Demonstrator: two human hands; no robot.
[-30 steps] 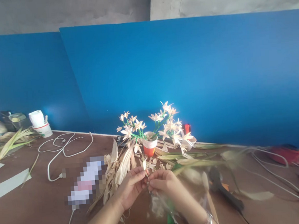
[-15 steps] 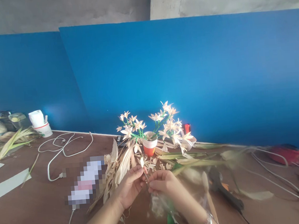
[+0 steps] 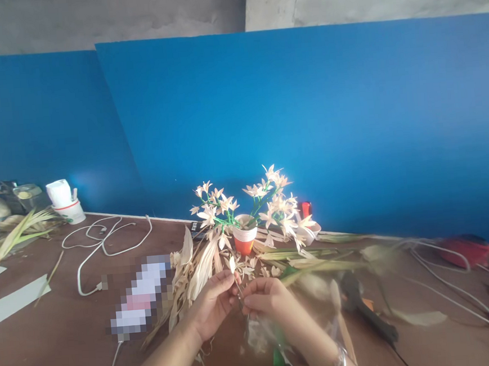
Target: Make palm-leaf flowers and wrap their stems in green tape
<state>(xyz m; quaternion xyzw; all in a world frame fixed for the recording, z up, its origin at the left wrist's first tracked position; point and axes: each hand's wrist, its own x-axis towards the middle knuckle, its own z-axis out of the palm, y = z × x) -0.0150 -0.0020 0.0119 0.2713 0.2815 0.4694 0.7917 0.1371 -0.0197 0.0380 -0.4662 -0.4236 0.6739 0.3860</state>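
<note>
Between the fingertips of my left hand (image 3: 215, 305) is a small cream petal (image 3: 232, 264), pinched at its base and pointing up. A thin wire-like stem runs down from it, and my right hand (image 3: 266, 302) pinches that stem lower down, close beside the left. Just beyond both hands stands an orange and white paper cup (image 3: 245, 240) with green-stemmed cream flowers (image 3: 280, 205) leaning out to both sides. Loose pale petals (image 3: 251, 266) lie in front of the cup, and dried husks (image 3: 204, 268) are heaped to its left.
A pixelated phone-like object (image 3: 141, 298) with a cord lies left. White cables (image 3: 105, 239) coil behind it, near a white cup (image 3: 69, 211). On the right are a black glue gun (image 3: 368, 311), green leaf strips (image 3: 319, 266) and a red object (image 3: 465, 251). A blue panel (image 3: 307, 116) rises behind.
The petal and its stem have shifted slightly left and up between my fingers since a second ago. Both hands stay nearly in place, still pinching.
</note>
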